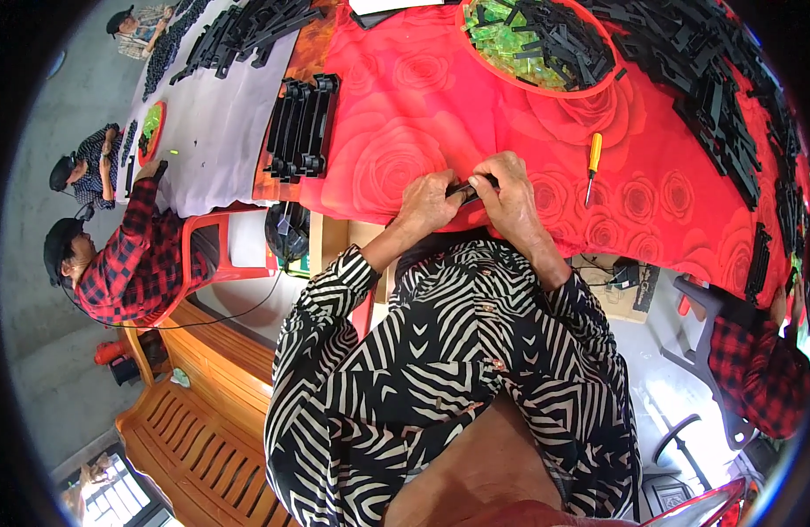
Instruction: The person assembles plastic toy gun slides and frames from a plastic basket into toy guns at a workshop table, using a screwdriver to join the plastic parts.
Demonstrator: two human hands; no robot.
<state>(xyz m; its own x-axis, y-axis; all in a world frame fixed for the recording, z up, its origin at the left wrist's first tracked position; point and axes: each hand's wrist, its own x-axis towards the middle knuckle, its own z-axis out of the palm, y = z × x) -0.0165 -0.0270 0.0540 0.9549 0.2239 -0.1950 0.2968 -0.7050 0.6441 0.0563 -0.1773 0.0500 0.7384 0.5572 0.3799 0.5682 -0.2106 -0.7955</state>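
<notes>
My left hand [427, 204] and my right hand [510, 195] meet at the near edge of a table with a red rose-patterned tablecloth [405, 167]. Between them they grip a small dark strip-like piece [464, 189], mostly covered by the fingers, so its exact kind is unclear. Both hands are closed, thumbs and fingertips pressed on it. To the right of my right hand lies a screwdriver [595, 154] with a yellow handle, its tip toward me. Left of my hands, long black plastic parts [301, 127] are lined up side by side.
A round basket with an orange-red rim [558, 94] holds green translucent and black pieces. Black plastic strips [721, 132] pile up at the right. A co-worker in a checked shirt [128, 268] sits at the left; another checked sleeve [756, 369] shows at the right. Behind is a wooden bench [203, 430].
</notes>
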